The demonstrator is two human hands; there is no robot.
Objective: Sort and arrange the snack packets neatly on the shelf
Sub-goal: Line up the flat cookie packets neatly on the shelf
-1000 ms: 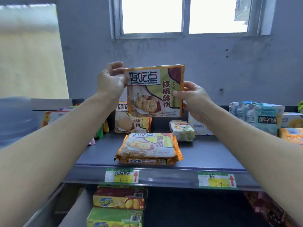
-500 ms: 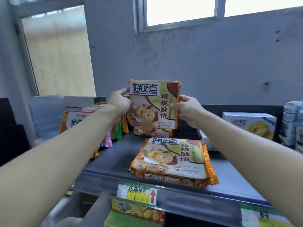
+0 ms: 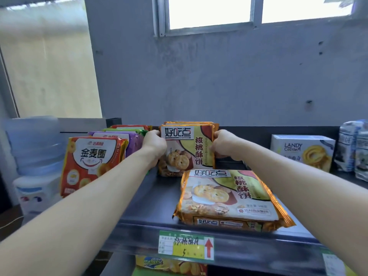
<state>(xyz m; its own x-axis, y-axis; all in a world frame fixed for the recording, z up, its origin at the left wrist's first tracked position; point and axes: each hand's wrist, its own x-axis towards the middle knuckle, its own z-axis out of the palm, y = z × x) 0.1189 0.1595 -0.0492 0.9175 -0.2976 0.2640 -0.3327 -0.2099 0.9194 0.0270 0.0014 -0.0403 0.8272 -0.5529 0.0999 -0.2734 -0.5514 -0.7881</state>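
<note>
So both hands are on the one cookie packet [image 3: 187,150] at the back of the shelf [image 3: 149,206]. The left hand [image 3: 154,145] pinches its left edge and the right hand [image 3: 223,143] pinches its right edge, fingers curled round the sides. The packet stands upright, front facing out, and its bottom looks like it's down on the shelf. It's pressed right up against a twin packet [image 3: 189,123] behind it, of which only the top edge peeks out.

A flat packet [image 3: 229,198] of the same kind lies face up near the front lip of the shelf, just right of center, above the price tag [image 3: 186,245].

To the left there's a row of upright packs: an orange pack [image 3: 91,162] in front, then a purple pack [image 3: 129,140], with green and red ones behind it. The left hand is touching or nearly touching the purple one, can't tell which. On the right a Landy box [image 3: 302,152] sits well apart from the hands.
</note>
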